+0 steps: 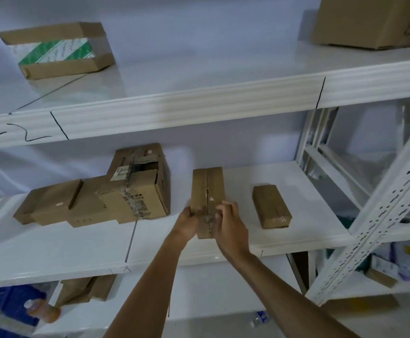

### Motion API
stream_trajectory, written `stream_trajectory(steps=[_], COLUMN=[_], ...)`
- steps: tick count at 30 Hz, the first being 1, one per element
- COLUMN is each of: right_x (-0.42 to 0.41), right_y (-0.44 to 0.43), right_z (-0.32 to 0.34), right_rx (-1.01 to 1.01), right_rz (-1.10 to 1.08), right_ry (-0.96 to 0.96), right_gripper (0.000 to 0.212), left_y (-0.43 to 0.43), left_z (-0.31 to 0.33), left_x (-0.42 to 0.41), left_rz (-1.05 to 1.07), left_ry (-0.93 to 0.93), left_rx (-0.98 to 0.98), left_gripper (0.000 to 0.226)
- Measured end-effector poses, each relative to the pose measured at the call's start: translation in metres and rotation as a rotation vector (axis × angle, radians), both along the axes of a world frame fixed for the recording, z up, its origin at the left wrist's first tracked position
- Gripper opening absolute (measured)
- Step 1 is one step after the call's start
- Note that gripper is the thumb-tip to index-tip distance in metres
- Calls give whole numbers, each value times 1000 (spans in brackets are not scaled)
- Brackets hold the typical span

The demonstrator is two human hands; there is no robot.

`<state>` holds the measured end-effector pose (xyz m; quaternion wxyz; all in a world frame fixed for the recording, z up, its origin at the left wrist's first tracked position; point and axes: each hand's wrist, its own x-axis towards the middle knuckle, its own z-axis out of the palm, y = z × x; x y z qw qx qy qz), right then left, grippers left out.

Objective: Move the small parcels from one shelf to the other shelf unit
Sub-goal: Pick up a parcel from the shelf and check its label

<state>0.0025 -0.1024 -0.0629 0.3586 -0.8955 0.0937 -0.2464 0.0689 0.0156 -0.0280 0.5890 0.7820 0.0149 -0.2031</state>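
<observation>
A narrow brown cardboard parcel lies lengthwise on the middle white shelf. My left hand grips its near left side and my right hand clasps its near right side, fingers curled over the taped end. A second small brown parcel lies on the same shelf just right of my hands. Left of them stands a cluster of larger brown boxes, one with a torn taped top.
The upper shelf carries a box with green-striped tape at left and a big carton at right. A second white shelf unit with perforated posts stands to the right. Below are more boxes and an orange bottle.
</observation>
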Motion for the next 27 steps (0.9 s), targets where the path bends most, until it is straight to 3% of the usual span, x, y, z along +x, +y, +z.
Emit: stream_trajectory(steps=[5, 9, 13, 21, 27], right_x=[9, 20, 17, -12, -49], right_y=[-12, -28, -33, -28, -23], right_z=[2, 7, 8, 40, 55], right_rx=[204, 415, 456, 338, 506], right_rz=[7, 68, 124, 261, 303], right_ry=[155, 319, 412, 305, 184], right_gripper=[52, 57, 55, 46, 48], left_y=[4, 9, 20, 35, 45], left_z=[-3, -7, -14, -8, 11], left_x=[2, -3, -23, -60, -81], left_rz=[-16, -23, -6, 65, 108], left_ry=[13, 32, 88, -7, -120], left_rx=[49, 1, -41, -140, -168], left_gripper=[45, 47, 40, 24, 57])
